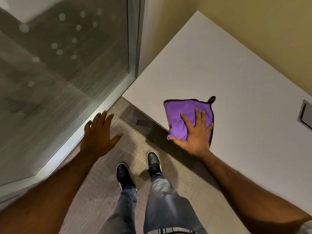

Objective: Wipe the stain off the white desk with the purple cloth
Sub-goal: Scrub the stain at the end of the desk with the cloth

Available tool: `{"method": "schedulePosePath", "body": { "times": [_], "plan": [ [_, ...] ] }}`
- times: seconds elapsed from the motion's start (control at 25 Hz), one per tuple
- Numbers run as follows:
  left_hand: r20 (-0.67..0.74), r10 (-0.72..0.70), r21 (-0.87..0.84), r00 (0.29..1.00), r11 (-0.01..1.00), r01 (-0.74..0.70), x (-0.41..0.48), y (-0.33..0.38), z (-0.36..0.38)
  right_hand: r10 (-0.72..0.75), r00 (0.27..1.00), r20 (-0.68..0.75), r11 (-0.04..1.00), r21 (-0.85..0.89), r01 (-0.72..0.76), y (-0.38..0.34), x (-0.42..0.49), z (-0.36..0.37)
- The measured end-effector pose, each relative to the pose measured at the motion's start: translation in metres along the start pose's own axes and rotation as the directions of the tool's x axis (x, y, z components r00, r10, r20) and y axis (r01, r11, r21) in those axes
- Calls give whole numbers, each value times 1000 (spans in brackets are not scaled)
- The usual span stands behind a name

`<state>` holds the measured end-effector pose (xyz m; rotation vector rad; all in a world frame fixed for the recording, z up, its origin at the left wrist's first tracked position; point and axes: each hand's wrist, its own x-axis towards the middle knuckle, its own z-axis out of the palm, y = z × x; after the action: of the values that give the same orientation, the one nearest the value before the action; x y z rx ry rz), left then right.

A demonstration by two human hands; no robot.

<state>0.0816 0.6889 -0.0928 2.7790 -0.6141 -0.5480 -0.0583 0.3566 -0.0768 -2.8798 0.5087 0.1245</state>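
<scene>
A purple cloth [179,114] with a dark border and a small hanging loop lies on the white desk [211,65], near the desk's front edge. My right hand [195,132] rests flat on the cloth, fingers spread, pressing it against the desk top. My left hand [99,134] hovers over the carpet to the left of the desk, fingers apart and holding nothing. No stain is visible on the bare part of the desk.
A glass wall with a metal frame [108,98] runs along the left. A yellow wall [253,27] stands behind the desk. A grey cable hatch [305,114] sits in the desk top at the right. My two shoes [125,174] stand on the carpet below.
</scene>
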Motion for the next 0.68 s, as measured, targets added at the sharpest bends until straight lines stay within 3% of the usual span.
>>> {"method": "schedulePosePath", "body": {
  "times": [0.2,0.4,0.68],
  "plan": [
    [-29,51,29,998,998,-50,20,10,-7,-61,997,53,998,-15,62,-2,38,2],
    [-33,53,65,998,997,-51,29,11,-10,25,1000,-9,999,-27,-25,-21,104,1],
    [-19,16,37,1000,999,-15,28,3,3,18,1000,12,996,-85,-17,-43,192,-7]
  ]
}}
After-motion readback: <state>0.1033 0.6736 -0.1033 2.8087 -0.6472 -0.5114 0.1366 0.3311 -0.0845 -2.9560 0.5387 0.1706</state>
